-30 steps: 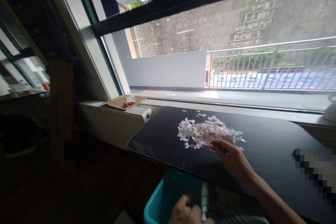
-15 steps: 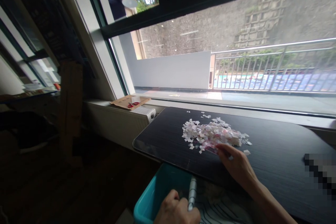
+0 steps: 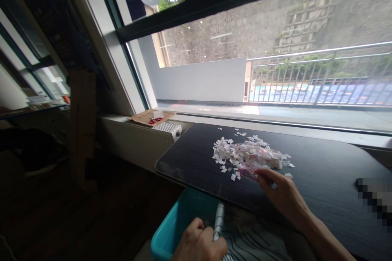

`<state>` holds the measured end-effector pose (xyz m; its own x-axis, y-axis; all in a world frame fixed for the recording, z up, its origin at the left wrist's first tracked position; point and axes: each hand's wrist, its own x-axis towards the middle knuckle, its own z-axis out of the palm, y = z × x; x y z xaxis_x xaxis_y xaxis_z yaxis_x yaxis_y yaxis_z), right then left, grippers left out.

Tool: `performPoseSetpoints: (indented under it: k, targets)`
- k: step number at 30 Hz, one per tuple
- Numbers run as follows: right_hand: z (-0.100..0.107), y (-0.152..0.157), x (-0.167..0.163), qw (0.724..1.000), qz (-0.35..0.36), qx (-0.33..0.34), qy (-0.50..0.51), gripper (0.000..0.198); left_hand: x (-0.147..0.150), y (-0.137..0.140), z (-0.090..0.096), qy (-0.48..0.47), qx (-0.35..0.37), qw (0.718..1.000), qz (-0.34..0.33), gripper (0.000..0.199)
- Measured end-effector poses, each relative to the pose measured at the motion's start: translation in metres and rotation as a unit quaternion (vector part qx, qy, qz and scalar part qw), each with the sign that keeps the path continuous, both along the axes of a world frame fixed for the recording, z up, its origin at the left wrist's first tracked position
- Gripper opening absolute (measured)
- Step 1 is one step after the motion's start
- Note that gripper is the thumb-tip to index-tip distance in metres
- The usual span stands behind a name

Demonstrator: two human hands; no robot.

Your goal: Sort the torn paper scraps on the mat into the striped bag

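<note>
A heap of small white paper scraps (image 3: pixel 229 153), some pinkish, lies on the dark table (image 3: pixel 186 155). At its near edge, my right hand (image 3: pixel 280 187) is closed in a pinch on a thin pink see-through sheet (image 3: pixel 247 169), which lies partly under the scraps. Below the table edge stands a teal bin (image 3: pixel 171 220). My left hand (image 3: pixel 200 242) is closed at the bin's right side, where a white, dark-striped fold (image 3: pixel 218 221) runs along the rim. The fingers' undersides are hidden, so whether they grip fold, rim or both is unclear.
Red-handled scissors (image 3: pixel 155 120) and a white piece lie on brown cardboard (image 3: pixel 143 117) by the radiator (image 3: pixel 167 129). A large window runs behind the table. Striped cloth (image 3: pixel 254 238) shows beneath the table edge. A pixelated patch covers part of the table's right side.
The left hand, striped fold and bin have shifted slightly left. My right hand has moved a little right and down, still pinching the pink sheet. A few scraps at the near edge have shifted.
</note>
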<state>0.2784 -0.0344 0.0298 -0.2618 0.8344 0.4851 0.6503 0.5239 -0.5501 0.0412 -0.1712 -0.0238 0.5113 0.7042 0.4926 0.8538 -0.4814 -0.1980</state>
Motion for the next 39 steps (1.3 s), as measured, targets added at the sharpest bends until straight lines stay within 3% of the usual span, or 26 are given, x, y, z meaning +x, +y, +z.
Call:
performPoseSetpoints:
  k: [3, 6, 13, 22, 26, 30, 39]
  targets:
    - [0.003, -0.004, 0.003, 1.000, 0.015, 0.011, -0.012, 0.024, 0.000, -0.001, 0.009, 0.009, -0.038, 0.999, 0.005, 0.026]
    - [0.003, -0.007, 0.007, 0.999, 0.029, 0.012, -0.028, 0.023, 0.000, -0.002, 0.015, -0.007, -0.007, 1.000, -0.013, 0.029]
    - [0.003, -0.006, 0.008, 0.999, 0.034, 0.002, -0.030, 0.024, 0.003, -0.009, 0.033, 0.002, -0.053, 0.999, 0.001, 0.014]
    - [0.012, -0.024, 0.011, 0.995, 0.085, -0.037, -0.028, 0.023, -0.001, -0.005, 0.028, -0.019, -0.049, 0.998, -0.029, 0.017]
    - [0.003, -0.020, 0.014, 0.997, 0.070, -0.025, -0.023, 0.024, 0.000, -0.009, 0.032, -0.022, -0.095, 0.995, -0.001, 0.011]
    - [-0.004, -0.026, 0.020, 0.993, 0.105, -0.036, -0.031, 0.023, 0.000, -0.014, 0.036, -0.038, -0.111, 0.993, 0.010, 0.009]
    - [-0.002, -0.039, 0.019, 0.988, 0.142, -0.051, -0.009, 0.020, 0.000, -0.013, 0.042, -0.032, -0.148, 0.988, 0.025, 0.008]
